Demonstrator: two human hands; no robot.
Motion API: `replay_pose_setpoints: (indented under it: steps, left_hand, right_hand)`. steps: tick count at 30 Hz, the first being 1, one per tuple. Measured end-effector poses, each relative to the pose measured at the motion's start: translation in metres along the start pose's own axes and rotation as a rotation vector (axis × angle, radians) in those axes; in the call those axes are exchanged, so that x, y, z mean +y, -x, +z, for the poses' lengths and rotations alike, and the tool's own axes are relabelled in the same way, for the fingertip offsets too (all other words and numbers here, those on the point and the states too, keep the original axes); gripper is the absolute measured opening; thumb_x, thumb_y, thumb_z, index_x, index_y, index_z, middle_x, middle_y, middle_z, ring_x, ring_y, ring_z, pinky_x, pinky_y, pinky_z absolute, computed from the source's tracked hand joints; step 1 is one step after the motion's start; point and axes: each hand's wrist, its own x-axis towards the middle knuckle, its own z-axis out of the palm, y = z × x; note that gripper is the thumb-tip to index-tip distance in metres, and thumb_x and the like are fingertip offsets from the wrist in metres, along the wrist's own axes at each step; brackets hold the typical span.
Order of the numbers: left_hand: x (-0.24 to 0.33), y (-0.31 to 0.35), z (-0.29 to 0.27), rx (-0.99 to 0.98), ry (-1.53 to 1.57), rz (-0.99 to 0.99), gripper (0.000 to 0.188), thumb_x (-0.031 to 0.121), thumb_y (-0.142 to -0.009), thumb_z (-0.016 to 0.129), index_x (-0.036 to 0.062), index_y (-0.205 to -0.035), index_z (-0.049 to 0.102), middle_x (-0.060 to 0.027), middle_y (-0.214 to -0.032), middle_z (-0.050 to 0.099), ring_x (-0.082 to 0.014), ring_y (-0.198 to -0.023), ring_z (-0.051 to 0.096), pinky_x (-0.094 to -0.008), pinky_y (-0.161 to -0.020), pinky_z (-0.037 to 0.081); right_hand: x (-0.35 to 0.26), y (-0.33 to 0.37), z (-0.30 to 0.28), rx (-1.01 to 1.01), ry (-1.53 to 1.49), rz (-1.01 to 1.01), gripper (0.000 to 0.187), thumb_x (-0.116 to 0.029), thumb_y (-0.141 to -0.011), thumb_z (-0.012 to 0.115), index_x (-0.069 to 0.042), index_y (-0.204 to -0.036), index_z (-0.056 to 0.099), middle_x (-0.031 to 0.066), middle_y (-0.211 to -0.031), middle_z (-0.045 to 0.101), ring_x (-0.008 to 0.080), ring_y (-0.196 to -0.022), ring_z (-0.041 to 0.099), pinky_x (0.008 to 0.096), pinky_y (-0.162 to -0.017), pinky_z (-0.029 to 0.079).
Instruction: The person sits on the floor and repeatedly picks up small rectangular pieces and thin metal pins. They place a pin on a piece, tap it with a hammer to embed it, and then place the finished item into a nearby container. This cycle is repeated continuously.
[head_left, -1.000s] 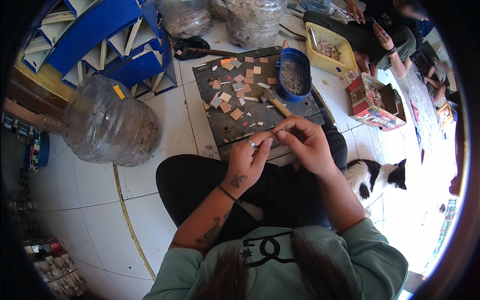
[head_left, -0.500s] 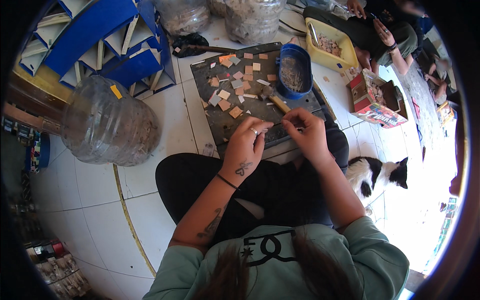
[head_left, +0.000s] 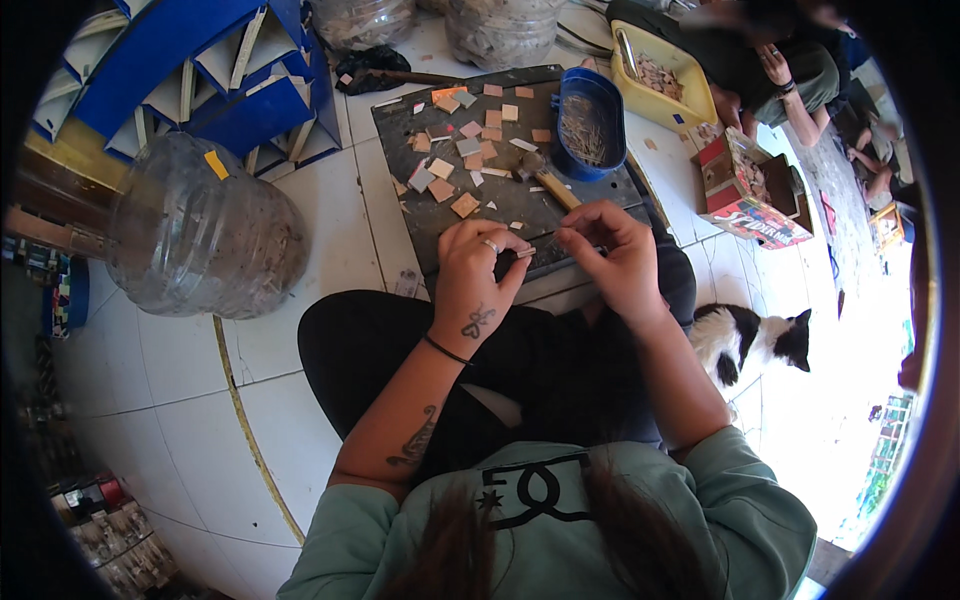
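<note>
My left hand (head_left: 480, 268), with a ring on one finger, is closed in a pinch on a small thin wooden piece (head_left: 525, 252) whose edge shows at the fingertips. Just across from it is my right hand (head_left: 615, 258), its thumb and fingers pressed together; whatever they hold is too small to make out. Both hands hover over the near edge of a dark board (head_left: 430, 230). Small square wooden pieces (head_left: 441, 189) lie scattered on the board. A hammer (head_left: 553, 186) rests there, its handle pointing toward my right hand. Beside it stands a blue tub (head_left: 622, 130) with thin nail-like sticks inside.
A yellow tub (head_left: 703, 108) and a printed cardboard box (head_left: 755, 222) hold small pieces on the right. A black-and-white cat (head_left: 745, 335) sits by my right knee. At left are a clear plastic jar (head_left: 205, 240) and blue racks (head_left: 150, 75). Another person (head_left: 800, 115) sits beyond.
My hands have drawn slightly apart, and the piece in my left fingers shows more clearly. The whole view has shifted a little. The other person's hands have moved.
</note>
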Motion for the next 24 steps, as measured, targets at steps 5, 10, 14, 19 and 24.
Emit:
replay_pose_setpoints:
  steps: [5,10,14,19,24]
  left_hand:
    - [-0.003,0.002,-0.002,-0.03,-0.016,0.003,0.016,0.007,-0.074,0.076,0.0101,-0.086,0.066,-0.0061,-0.094,0.067,-0.0253,-0.099,0.061,-0.0381,-0.092,0.041]
    - [-0.001,-0.001,-0.001,-0.007,-0.026,0.049,0.014,0.008,-0.077,0.075,0.0087,-0.084,0.063,-0.0068,-0.091,0.067,-0.0272,-0.095,0.061,-0.0385,-0.09,0.042]
    - [0.003,-0.003,-0.003,-0.006,-0.031,0.047,0.012,0.009,-0.078,0.073,0.0081,-0.085,0.064,-0.0073,-0.091,0.066,-0.0282,-0.094,0.06,-0.0395,-0.089,0.042]
    - [0.005,-0.002,-0.003,0.002,-0.017,-0.012,0.012,0.008,-0.079,0.072,0.0061,-0.089,0.065,-0.0072,-0.097,0.065,-0.0288,-0.098,0.058,-0.0415,-0.09,0.042]
    - [0.004,0.0,0.002,0.007,-0.124,-0.015,0.015,0.01,-0.083,0.067,0.005,-0.097,0.066,-0.008,-0.105,0.062,-0.0295,-0.104,0.055,-0.0433,-0.095,0.04]
  right_hand:
    - [-0.004,-0.001,0.005,-0.039,-0.013,0.0,0.011,-0.002,-0.086,0.069,0.002,-0.096,0.065,0.0053,-0.084,0.069,0.0094,-0.079,0.067,0.025,-0.075,0.054]
    - [-0.001,-0.013,-0.014,-0.018,-0.423,0.198,0.013,-0.007,-0.093,0.064,0.002,-0.102,0.064,0.0077,-0.091,0.07,0.0133,-0.084,0.067,0.0255,-0.071,0.053]
    - [0.001,-0.03,-0.049,-0.009,-0.483,0.206,0.019,-0.016,-0.096,0.062,0.001,-0.103,0.066,0.008,-0.097,0.07,0.0155,-0.089,0.067,0.0292,-0.077,0.052]
    - [0.026,-0.067,-0.121,0.096,-0.494,0.225,0.022,-0.019,-0.095,0.061,0.0,-0.105,0.067,0.0073,-0.095,0.07,0.0156,-0.084,0.066,0.0278,-0.073,0.054]
    - [0.068,-0.112,-0.201,0.328,-0.39,0.372,0.02,-0.018,-0.092,0.065,-0.002,-0.104,0.068,0.0055,-0.094,0.069,0.0129,-0.081,0.065,0.026,-0.069,0.053]
